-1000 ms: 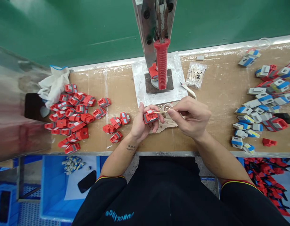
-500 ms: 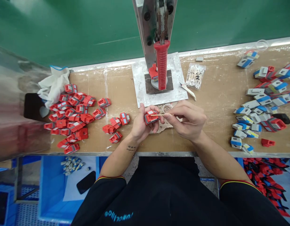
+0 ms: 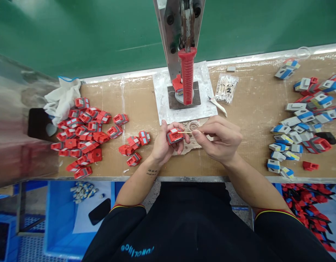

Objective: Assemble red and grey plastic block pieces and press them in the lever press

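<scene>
My left hand [image 3: 164, 144] is closed around a red and grey plastic toy part [image 3: 175, 135], its red face turned up. Between the thumb and fingers of my right hand [image 3: 219, 138] is a thin wooden stick [image 3: 187, 132], whose left end reaches the face of the red part. Whether that end has a cotton tip I cannot tell. Just behind my fingers sits a small clear round dish [image 3: 194, 125]. A torn piece of cardboard [image 3: 189, 147] lies beneath my hands, partly hidden by them.
A press with a red handle [image 3: 188, 76] stands on a metal plate [image 3: 163, 105], a red part at its base. To its right lie a white-handled knife [image 3: 220, 107] and a bag of cotton swabs [image 3: 227, 88]. Red parts [image 3: 87, 136] heap at left; white-blue parts [image 3: 296, 136] spread at right.
My right hand has drawn slightly to the right with the stick, so its tip now lies nearer the red part's right side. My left hand stays almost still.
</scene>
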Available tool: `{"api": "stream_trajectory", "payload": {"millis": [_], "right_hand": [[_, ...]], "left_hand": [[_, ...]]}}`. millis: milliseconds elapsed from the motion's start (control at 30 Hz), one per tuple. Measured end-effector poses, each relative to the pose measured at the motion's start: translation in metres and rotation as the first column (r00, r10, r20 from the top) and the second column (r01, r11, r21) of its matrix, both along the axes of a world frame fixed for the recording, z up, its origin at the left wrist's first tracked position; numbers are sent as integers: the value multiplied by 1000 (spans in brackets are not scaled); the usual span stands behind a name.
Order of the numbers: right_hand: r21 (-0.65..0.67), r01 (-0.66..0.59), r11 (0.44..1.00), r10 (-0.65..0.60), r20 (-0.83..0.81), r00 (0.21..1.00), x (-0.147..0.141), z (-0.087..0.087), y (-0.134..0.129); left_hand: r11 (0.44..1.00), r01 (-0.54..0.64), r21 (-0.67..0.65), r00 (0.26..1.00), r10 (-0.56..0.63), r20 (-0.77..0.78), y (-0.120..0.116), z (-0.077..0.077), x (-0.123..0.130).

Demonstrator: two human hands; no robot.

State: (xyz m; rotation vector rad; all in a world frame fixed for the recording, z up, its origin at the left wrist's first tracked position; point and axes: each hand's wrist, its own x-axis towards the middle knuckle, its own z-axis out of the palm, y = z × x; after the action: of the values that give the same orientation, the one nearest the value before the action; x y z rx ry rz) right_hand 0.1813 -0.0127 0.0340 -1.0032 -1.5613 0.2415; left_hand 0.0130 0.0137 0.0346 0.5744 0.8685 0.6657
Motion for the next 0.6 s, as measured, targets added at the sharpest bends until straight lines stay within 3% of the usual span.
{"api": "stream_trajectory", "payload": {"millis": [200, 333, 467, 600], "right_hand": [[-19, -20, 1000, 18, -76, 997, 1, 3, 0], [-148, 38, 988, -54, -101, 993, 19, 10, 4], [-294, 3, 956, 27, 98, 995, 34, 6, 13], [-370, -4, 929, 134, 327, 935, 30, -11, 18]], "left_hand": [[1000, 12, 2, 1000, -12, 25, 0, 0, -1], [999, 35, -21, 998, -33, 62, 2, 2, -2], [997, 71, -26, 991, -68, 116, 3, 2, -3], [997, 73, -30, 990, -69, 121, 3, 0, -5]]}}
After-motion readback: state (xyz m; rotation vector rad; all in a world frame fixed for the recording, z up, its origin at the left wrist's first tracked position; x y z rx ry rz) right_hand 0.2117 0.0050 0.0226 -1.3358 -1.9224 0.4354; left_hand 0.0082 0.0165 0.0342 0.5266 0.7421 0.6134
